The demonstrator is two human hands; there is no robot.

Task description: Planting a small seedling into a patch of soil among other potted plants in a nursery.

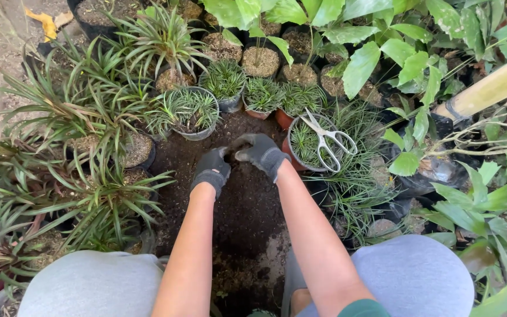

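Both my hands wear dark grey gloves and meet over a patch of dark soil (244, 205) on the ground. My left hand (211, 170) is curled with its fingers down against the soil. My right hand (260, 152) is bent over beside it, the fingertips touching the left glove; a clump of soil may be between them, but I cannot tell. White-handled scissors (327, 141) lie on top of a terracotta pot of thin grass (306, 144) just right of my right hand.
Small pots of grass-like plants (191, 111) ring the far side of the soil. Spiky long-leaved plants (89, 176) crowd the left, broad-leaved plants (418, 64) the right. A bamboo pole (488, 88) slants at upper right. My knees (89, 285) frame the bottom.
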